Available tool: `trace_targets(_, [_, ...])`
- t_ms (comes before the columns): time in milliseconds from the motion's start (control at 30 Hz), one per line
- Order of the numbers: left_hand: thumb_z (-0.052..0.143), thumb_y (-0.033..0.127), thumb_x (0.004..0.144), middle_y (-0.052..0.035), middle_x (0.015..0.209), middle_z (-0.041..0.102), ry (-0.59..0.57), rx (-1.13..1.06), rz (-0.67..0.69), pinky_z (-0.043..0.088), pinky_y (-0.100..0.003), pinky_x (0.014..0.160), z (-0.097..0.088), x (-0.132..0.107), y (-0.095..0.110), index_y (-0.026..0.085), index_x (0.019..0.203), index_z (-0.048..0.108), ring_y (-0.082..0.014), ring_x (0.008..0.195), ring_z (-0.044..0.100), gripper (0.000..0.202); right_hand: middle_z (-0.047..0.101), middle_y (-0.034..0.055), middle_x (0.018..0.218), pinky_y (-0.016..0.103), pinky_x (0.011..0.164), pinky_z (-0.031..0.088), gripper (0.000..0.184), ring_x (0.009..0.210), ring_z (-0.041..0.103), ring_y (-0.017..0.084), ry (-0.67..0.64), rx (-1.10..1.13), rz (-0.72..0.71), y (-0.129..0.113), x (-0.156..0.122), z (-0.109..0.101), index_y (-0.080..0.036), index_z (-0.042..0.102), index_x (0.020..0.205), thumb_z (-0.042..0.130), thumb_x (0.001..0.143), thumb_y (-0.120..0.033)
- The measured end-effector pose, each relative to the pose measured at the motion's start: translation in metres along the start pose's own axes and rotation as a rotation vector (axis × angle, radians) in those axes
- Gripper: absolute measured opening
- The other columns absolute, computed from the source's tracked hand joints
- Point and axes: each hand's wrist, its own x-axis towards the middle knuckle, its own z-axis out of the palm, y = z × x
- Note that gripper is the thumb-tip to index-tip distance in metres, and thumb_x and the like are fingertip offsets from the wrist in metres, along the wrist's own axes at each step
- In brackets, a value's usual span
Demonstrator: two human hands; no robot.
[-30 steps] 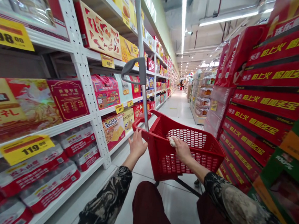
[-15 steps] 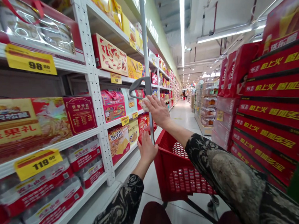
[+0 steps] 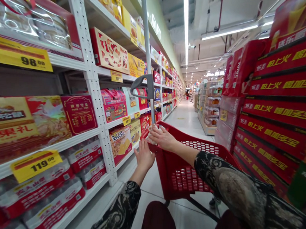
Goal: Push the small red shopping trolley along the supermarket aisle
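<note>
A red plastic shopping cart (image 3: 185,168) stands in front of my knees, with an upright grey metal pole (image 3: 147,44) at its left corner. On the pole sits a grey loop handle (image 3: 144,86), above both hands. My right hand (image 3: 164,138) presses a crumpled whitish cloth or tissue (image 3: 153,130) around the pole's foot, at the cart's rim. Just left of and below it is my left hand (image 3: 145,156), its fingers extended and somewhat apart against the cart's corner. Its fingertips are partly hard to make out.
White shelving (image 3: 94,87) on the left carries gift boxes and packs of bottled water (image 3: 53,200). Stacked red drink cartons (image 3: 280,115) line the right side. Between them the tiled aisle (image 3: 183,114) runs far back, where a person (image 3: 187,93) is visible.
My right hand has slid down the pole with the cloth, from just under the loop handle to the cart's rim. My left hand has shifted slightly left, away from the pole.
</note>
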Motion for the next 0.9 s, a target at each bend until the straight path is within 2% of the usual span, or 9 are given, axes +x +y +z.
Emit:
trace_targets(33, [0.052, 0.026, 0.074, -0.0150, 0.150, 0.018, -0.001, 0.002, -0.002, 0.013, -0.058, 0.108, -0.001, 0.000, 0.000, 0.014, 0.138, 0.021, -0.0256, 0.138, 0.014, 0.072, 0.042, 0.0085, 0.139, 0.050, 0.104, 0.027, 0.035, 0.132, 0.029, 0.027, 0.013, -0.001, 0.023, 0.005, 0.008, -0.007, -0.018, 0.049, 0.124, 0.039, 0.090, -0.019])
trace_targets(167, [0.052, 0.027, 0.075, -0.0135, 0.150, 0.017, -0.005, 0.008, -0.021, 0.013, -0.058, 0.108, -0.002, 0.002, 0.002, 0.016, 0.139, 0.020, -0.0264, 0.138, 0.014, 0.073, 0.028, 0.0088, 0.146, 0.051, 0.105, 0.023, 0.041, 0.135, 0.019, 0.028, 0.059, -0.007, 0.263, 0.026, 0.036, -0.034, -0.017, 0.042, 0.131, 0.036, 0.090, -0.014])
trace_targets(233, [0.051, 0.028, 0.075, -0.0126, 0.150, 0.017, -0.007, 0.012, -0.016, 0.013, -0.058, 0.108, 0.001, 0.000, 0.002, 0.017, 0.139, 0.020, -0.0260, 0.138, 0.014, 0.073, 0.029, 0.0081, 0.146, 0.051, 0.105, 0.023, 0.040, 0.135, 0.019, 0.028, 0.019, 0.002, 0.265, 0.028, 0.037, -0.034, -0.018, 0.043, 0.130, 0.036, 0.090, -0.014])
trace_targets(367, [0.053, 0.027, 0.074, -0.0128, 0.150, 0.017, -0.021, 0.054, -0.009, 0.013, -0.055, 0.109, 0.012, -0.011, -0.005, 0.017, 0.139, 0.021, -0.0261, 0.138, 0.014, 0.074, 0.037, 0.0076, 0.142, 0.051, 0.105, 0.023, 0.037, 0.133, 0.025, 0.026, -0.068, 0.049, 0.145, 0.002, 0.007, -0.006, -0.021, 0.046, 0.126, 0.039, 0.090, -0.017])
trace_targets(533, [0.052, 0.025, 0.074, -0.0154, 0.149, 0.019, -0.086, 0.108, -0.056, 0.016, -0.055, 0.108, 0.028, -0.029, -0.020, 0.015, 0.138, 0.022, -0.0260, 0.138, 0.015, 0.072, 0.043, 0.0091, 0.137, 0.047, 0.102, 0.030, 0.032, 0.129, 0.034, 0.024, -0.128, 0.169, 0.139, -0.042, -0.034, 0.035, -0.020, 0.050, 0.122, 0.042, 0.091, -0.020])
trace_targets(700, [0.051, 0.026, 0.074, -0.0153, 0.149, 0.018, -0.123, 0.116, -0.065, 0.015, -0.056, 0.108, 0.042, -0.041, -0.027, 0.014, 0.139, 0.020, -0.0254, 0.138, 0.014, 0.073, 0.036, 0.0078, 0.143, 0.047, 0.104, 0.027, 0.035, 0.132, 0.027, 0.025, -0.039, 0.176, 0.227, -0.054, -0.043, 0.045, -0.020, 0.048, 0.125, 0.041, 0.091, -0.018])
trace_targets(900, [0.051, 0.023, 0.072, -0.0159, 0.149, 0.017, -0.213, 0.130, -0.034, 0.016, -0.056, 0.107, 0.061, -0.058, -0.022, 0.014, 0.139, 0.020, -0.0263, 0.138, 0.014, 0.075, 0.043, 0.0083, 0.137, 0.048, 0.104, 0.029, 0.030, 0.131, 0.031, 0.024, -0.085, 0.202, 0.211, -0.078, -0.072, 0.069, -0.017, 0.053, 0.118, 0.042, 0.091, -0.019])
